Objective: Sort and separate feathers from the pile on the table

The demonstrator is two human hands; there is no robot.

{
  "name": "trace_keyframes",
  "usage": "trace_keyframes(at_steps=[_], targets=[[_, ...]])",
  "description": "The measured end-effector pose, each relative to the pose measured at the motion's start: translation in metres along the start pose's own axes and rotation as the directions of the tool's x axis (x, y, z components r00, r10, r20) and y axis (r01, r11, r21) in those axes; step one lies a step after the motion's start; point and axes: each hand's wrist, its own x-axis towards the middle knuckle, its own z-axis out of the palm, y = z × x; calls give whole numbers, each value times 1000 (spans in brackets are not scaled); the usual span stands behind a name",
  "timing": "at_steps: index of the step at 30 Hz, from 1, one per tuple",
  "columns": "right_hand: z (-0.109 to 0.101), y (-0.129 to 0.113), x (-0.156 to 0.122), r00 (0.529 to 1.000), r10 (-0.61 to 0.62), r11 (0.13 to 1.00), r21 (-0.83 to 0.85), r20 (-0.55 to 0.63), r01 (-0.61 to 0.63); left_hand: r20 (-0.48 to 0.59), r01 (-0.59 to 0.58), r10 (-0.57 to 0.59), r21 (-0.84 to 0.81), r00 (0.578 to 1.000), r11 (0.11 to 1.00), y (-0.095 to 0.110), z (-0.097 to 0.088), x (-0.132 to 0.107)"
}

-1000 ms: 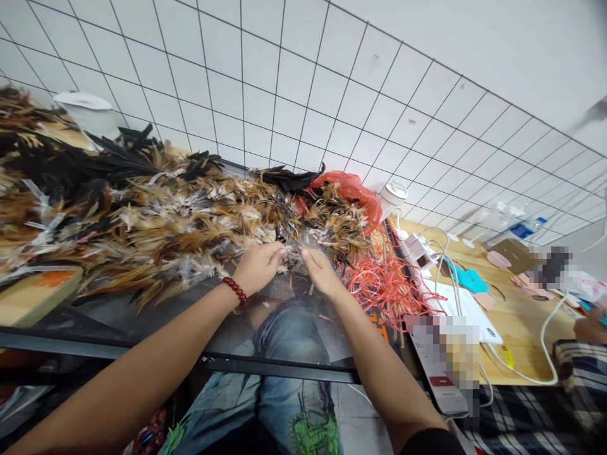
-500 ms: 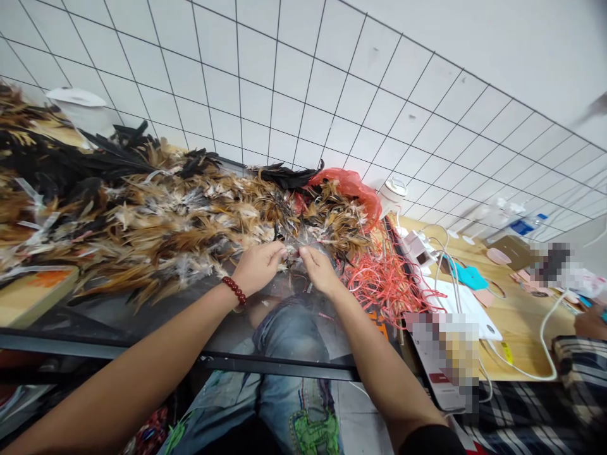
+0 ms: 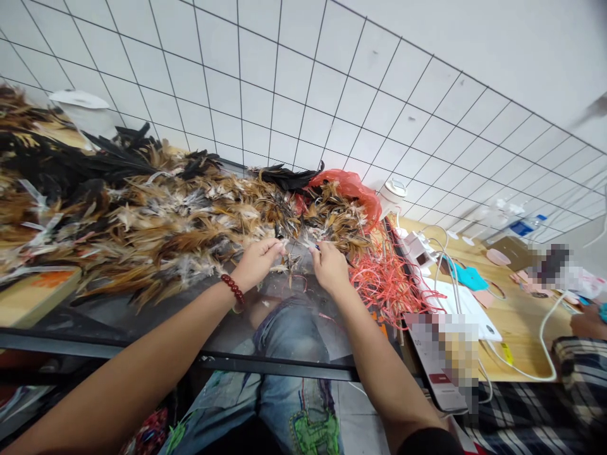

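Right at the near edge of the heap, the left hand, with a dark red bead bracelet on its wrist, has its fingers curled in and its thumb pressed to the fingertips, pinching a small tuft of brown and white feathers. The right hand sits just beside it, apart from the left, its fingertips closed in a tight pinch on something too small to make out. Both hands rest at the front of a long pile of brown, black and white feathers spread across a clear glass table, through which blue jeans show. Behind the right hand a crumpled red plastic bag lies on the pile, and just to its right is a tangle of thin red cords. Further right, a white lidded cup stands by the white tiled wall.
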Motion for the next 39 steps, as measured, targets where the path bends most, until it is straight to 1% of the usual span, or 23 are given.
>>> trace_keyframes(at_steps=[2,3,5,6,7,8,9,11,13,14,16,19,21,24,29,34,36,39], targets=[[-6,3,-2,998,35,984,-176,43,-27,22,102,-100,-179,995,978,1,-1,1],[-8,4,-3,998,34,975,-221,55,-21,43,144,-138,-252,990,957,2,-1,2],[-9,5,-4,999,-12,976,-219,33,19,90,201,-181,-355,979,913,4,-1,1],[-9,3,-4,999,-52,984,-167,13,54,114,218,-189,-387,975,896,5,-1,0],[-8,2,-3,995,-96,992,-77,-7,95,137,230,-190,-408,972,884,6,-1,-1],[-6,-1,-3,990,-136,989,48,-25,137,164,240,-186,-421,969,875,7,0,-2],[-5,-3,-2,985,-166,966,195,-41,170,194,249,-181,-431,964,867,7,0,-3],[-1,-9,0,982,-182,860,476,-53,186,262,275,-171,-441,950,854,9,1,-5],[1,-14,1,985,-168,741,655,-35,150,322,298,-159,-447,933,843,11,1,-7],[1,-16,0,986,-164,698,705,-15,126,348,308,-153,-449,925,839,12,1,-8],[1,-19,-1,986,-162,639,765,28,83,403,328,-139,-450,904,830,14,1,-10],[-1,-20,-4,986,-151,588,808,67,35,474,358,-119,-455,872,816,16,0,-11],[-2,-20,-4,986,-154,573,818,63,37,500,374,-113,-460,859,805,16,0,-11],[-3,-21,-5,983,-181,566,820,17,89,522,399,-115,-473,845,785,16,0,-11],[-7,-23,-6,981,-193,603,784,-34,146,564,453,-115,-508,818,732,16,-2,-12],[-6,-25,-7,973,-218,618,762,-70,193,611,509,-115,-524,783,683,13,0,-12],[-5,-25,-7,973,-217,644,739,-73,199,603,511,-124,-530,788,677,13,3,-12],[-5,-24,-7,976,-200,662,723,-88,200,540,481,-137,-572,830,664,14,8,-11]])
